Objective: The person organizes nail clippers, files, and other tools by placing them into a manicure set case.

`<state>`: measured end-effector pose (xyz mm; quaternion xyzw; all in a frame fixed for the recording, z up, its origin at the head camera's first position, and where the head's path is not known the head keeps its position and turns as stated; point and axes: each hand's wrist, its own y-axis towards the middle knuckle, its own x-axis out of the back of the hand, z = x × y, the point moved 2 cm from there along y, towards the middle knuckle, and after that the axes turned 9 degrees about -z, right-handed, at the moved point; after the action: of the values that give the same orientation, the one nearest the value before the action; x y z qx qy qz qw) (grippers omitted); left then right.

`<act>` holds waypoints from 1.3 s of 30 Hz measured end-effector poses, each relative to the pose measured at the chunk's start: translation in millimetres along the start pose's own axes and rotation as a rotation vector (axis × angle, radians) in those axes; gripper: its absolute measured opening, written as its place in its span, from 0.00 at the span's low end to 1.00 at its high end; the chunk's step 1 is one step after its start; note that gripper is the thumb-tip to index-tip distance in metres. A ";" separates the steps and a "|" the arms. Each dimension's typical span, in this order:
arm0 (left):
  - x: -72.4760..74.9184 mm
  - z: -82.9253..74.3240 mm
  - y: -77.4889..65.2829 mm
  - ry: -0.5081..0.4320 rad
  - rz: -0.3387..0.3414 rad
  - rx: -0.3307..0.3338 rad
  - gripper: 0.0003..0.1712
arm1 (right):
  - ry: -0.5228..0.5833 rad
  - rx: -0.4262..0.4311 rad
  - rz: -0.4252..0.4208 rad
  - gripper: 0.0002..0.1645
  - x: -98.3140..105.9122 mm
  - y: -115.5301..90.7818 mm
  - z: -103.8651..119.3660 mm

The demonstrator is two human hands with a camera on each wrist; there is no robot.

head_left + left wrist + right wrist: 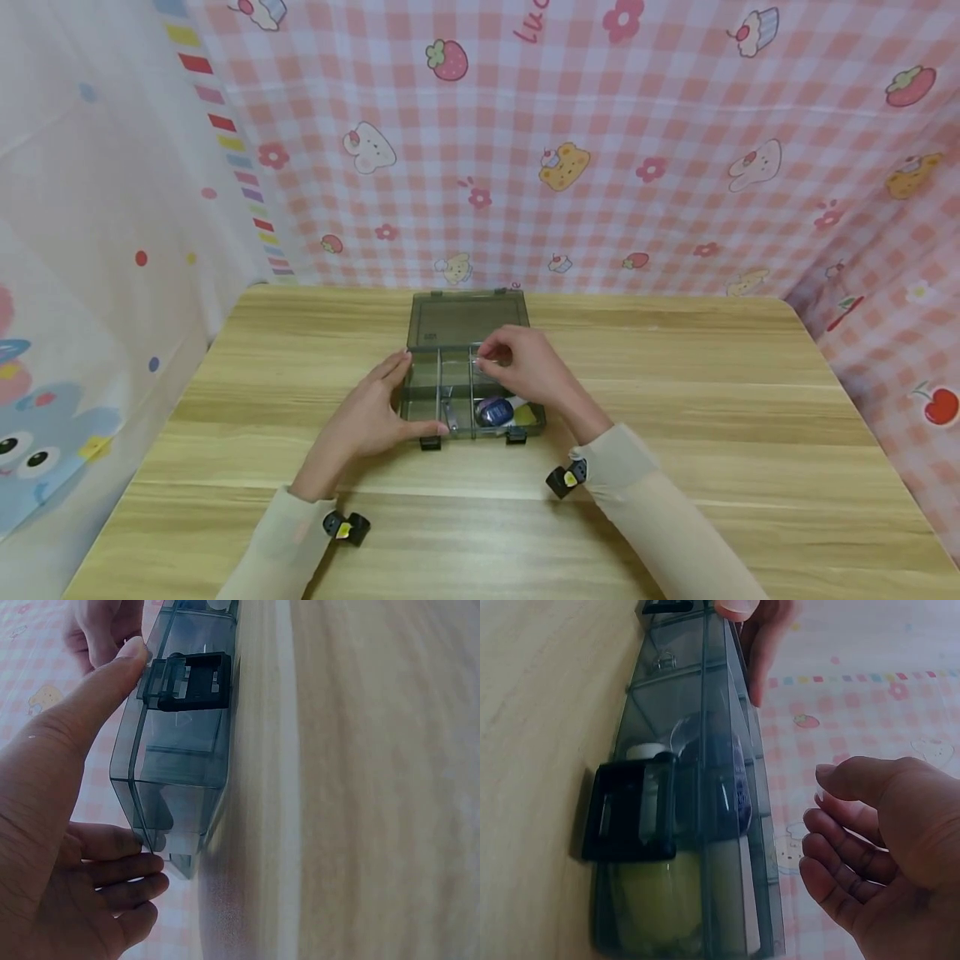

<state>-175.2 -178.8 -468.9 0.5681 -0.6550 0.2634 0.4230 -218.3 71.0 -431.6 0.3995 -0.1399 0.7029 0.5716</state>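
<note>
A smoky clear compartment box lies on the table, its lid laid back behind it. My left hand grips the box's left end, thumb on the front rim and fingers against the side. Over the right-hand compartments hovers my right hand, thumb and index tips close together. Whether something tiny sits between those fingertips I cannot tell. A dark blue rounded item with pale print lies in the front right compartment, beside a yellow-green item. In the middle compartment there is a slim metal piece.
Two black latches hang from the box's front, the left latch and the right latch. The wooden table reaches back to a pink checked cloth. Black wrist cameras sit at both cuffs.
</note>
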 end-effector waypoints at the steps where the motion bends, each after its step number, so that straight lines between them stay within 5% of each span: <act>1: 0.1 0.6 0.0 0.000 -0.001 0.000 0.77 | -0.003 0.006 0.003 0.07 -1.4 1.4 1.0; 21: 1.0 -0.4 -0.2 0.003 0.005 -0.007 0.77 | -0.009 0.049 0.021 0.13 -6.5 5.8 7.7; 39: 2.3 0.2 -0.4 0.007 0.007 0.007 0.78 | -0.098 0.014 0.034 0.48 21.1 -6.2 -16.9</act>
<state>-174.9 -180.3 -467.1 0.5662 -0.6545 0.2691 0.4226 -220.0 98.5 -428.8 0.4348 -0.1696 0.6930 0.5494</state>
